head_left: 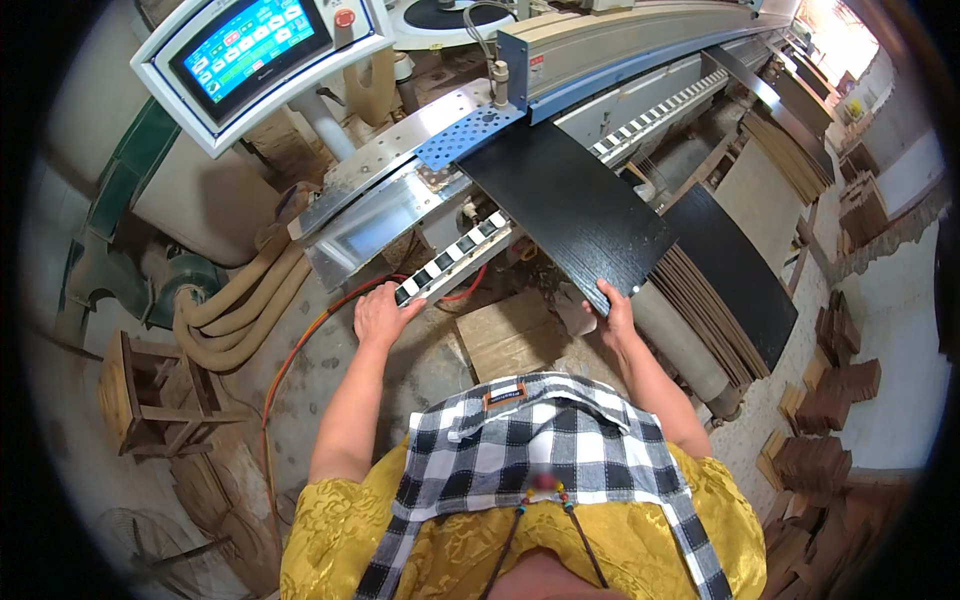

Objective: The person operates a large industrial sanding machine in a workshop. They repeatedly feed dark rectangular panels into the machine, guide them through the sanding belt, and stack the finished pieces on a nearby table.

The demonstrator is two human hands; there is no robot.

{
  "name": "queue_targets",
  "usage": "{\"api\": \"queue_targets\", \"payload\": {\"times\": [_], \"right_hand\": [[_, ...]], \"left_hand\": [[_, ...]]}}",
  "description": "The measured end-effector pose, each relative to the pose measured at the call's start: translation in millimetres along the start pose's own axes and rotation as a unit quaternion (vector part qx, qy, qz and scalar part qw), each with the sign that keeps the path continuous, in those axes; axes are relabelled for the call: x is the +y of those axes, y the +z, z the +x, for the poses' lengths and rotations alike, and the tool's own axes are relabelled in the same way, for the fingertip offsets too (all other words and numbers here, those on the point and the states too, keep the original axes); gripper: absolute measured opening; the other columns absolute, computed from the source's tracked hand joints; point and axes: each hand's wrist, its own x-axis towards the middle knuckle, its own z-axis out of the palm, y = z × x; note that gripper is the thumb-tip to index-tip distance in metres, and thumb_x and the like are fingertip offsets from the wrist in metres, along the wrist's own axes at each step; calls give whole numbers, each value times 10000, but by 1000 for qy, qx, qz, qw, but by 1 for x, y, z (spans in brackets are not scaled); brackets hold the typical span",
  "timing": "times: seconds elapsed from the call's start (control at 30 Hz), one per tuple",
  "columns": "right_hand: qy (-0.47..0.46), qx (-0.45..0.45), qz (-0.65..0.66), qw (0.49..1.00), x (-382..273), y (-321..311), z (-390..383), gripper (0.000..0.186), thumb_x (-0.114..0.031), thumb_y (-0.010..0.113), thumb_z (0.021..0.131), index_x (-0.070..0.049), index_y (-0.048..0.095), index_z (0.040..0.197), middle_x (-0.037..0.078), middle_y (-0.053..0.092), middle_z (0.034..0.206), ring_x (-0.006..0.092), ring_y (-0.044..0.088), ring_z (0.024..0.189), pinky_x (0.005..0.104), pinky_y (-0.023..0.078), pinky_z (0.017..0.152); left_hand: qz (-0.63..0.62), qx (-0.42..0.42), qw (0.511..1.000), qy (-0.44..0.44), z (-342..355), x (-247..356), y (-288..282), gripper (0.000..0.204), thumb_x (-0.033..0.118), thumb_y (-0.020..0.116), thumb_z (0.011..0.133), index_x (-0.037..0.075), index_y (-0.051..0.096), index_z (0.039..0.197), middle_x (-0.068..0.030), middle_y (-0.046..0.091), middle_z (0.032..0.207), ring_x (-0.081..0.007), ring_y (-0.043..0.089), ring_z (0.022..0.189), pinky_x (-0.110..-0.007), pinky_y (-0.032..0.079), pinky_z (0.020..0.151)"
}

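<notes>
Checked apron [610, 465], black-and-white. Left hand [380, 315] at near end of roller rail [452, 262], grip unclear; right hand [616, 320] grasps black panel [570, 200], far edge at machine beam [630, 62]. Work seems part-done; second panel [738, 265] lies untouched.

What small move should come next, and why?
Probably bring the left hand to the black board to steady it: only the right hand has a grip there, at the near corner, while the left is at the roller rail's near end.
</notes>
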Motion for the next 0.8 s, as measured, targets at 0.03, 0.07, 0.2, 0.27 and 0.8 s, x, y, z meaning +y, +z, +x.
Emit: {"api": "queue_targets", "payload": {"times": [0.03, 0.07, 0.2, 0.27, 0.8], "right_hand": [[-8, 21, 15, 1000, -3, -3, 7, 257, -228, 613, 740, -22, 534, 871, 70, 575, 692, 174, 555, 518, 259, 451, 449], [-4, 25, 8, 1000, -8, -6, 13, 260, -235, 619, 736, -24, 538, 864, 68, 575, 692, 174, 555, 523, 258, 449, 449], [-11, 39, 3, 999, -23, -31, 45, 243, -277, 640, 730, -57, 563, 801, 46, 577, 708, 151, 532, 550, 268, 422, 467], [-71, 134, -37, 988, -32, -38, 54, 257, -336, 598, 768, -84, 561, 805, 20, 558, 721, 110, 501, 567, 259, 407, 466], [-78, 528, -58, 843, -100, -375, -51, 599, -395, 525, 799, -96, 345, 1286, 165, 524, 1131, 291, 475, 1071, 414, 345, 901]], "left_hand": [[3, -2, 1000, 2, 0, 1, 0, 518, 508, 627, 655, 62, 556, 910, -134, 606, 863, -280, 565, 831, -382, 407, 751], [8, 9, 1000, 7, 0, 1, 1, 512, 503, 631, 655, 65, 563, 911, -131, 608, 854, -279, 567, 826, -379, 410, 738], [25, 10, 1000, 6, 1, 5, 1, 524, 511, 614, 663, 56, 566, 917, -141, 605, 871, -282, 563, 842, -376, 410, 742], [19, 19, 1000, 12, 2, 10, 1, 510, 510, 611, 667, 60, 567, 903, -133, 606, 859, -285, 567, 821, -378, 413, 728], [32, 22, 999, -14, -3, 18, 0, 464, 456, 649, 659, 57, 563, 878, -155, 599, 838, -352, 550, 775, -431, 420, 682]]}}
